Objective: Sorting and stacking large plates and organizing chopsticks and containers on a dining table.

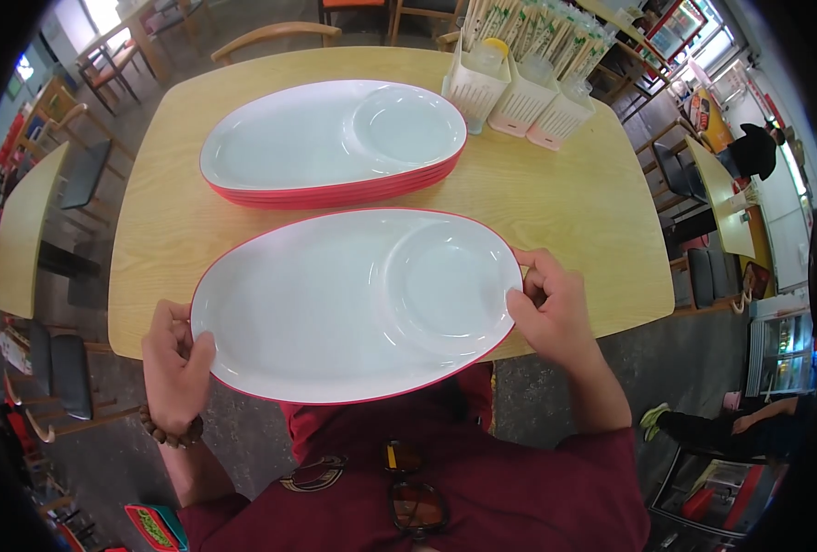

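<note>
Left hand (176,368) and right hand (560,308) pinch plate (289,304), thumbs over rim, at 8–9 and 3 o'clock. Plate stack (279,138) on desk (592,221), 12 o'clock.

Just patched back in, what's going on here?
The person's left hand and right hand grip opposite ends of a red-rimmed white oval divided plate, held over the near edge of the wood-grain table. A stack of matching plates sits farther back on it, near white perforated caddies holding wrapped chopsticks.

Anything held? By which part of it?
A red-rimmed white oval plate: the left hand grips the rim at its left end, the right hand at its right end, beside the round compartment.
</note>
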Demonstrator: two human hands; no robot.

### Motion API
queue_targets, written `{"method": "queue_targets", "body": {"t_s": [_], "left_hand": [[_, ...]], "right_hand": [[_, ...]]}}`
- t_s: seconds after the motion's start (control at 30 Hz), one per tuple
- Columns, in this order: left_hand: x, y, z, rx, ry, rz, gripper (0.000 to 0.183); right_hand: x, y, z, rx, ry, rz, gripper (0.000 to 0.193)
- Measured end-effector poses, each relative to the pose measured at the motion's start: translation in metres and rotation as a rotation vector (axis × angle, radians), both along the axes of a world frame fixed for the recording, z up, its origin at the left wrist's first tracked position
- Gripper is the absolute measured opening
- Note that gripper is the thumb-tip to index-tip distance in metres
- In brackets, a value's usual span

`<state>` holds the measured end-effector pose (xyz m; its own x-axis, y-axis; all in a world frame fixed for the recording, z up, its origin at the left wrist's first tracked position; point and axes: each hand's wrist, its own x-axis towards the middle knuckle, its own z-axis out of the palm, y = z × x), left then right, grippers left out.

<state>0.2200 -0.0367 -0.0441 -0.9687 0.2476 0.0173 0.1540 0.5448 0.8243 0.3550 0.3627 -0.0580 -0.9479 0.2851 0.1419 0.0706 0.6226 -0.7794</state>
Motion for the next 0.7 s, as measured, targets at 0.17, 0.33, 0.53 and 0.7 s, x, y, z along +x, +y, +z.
{"method": "queue_targets", "body": {"t_s": [0.17, 0.33, 0.53, 0.7], "left_hand": [[-0.034, -0.006, 0.007, 0.036, -0.024, 0.005, 0.017], [-0.091, 0.014, 0.016, -0.057, 0.058, -0.064, 0.033], [-0.174, 0.037, -0.013, -0.176, 0.263, -0.035, 0.047], [-0.204, 0.055, -0.022, -0.275, 0.241, -0.08, 0.045]], "right_hand": [[-0.024, 0.031, -0.004, -0.04, 0.008, -0.045, 0.025], [-0.082, 0.04, 0.01, -0.077, 0.016, -0.062, 0.031], [-0.166, 0.048, -0.001, 0.11, -0.042, -0.104, 0.042], [-0.19, 0.057, -0.014, 0.125, -0.051, -0.047, 0.038]]}}
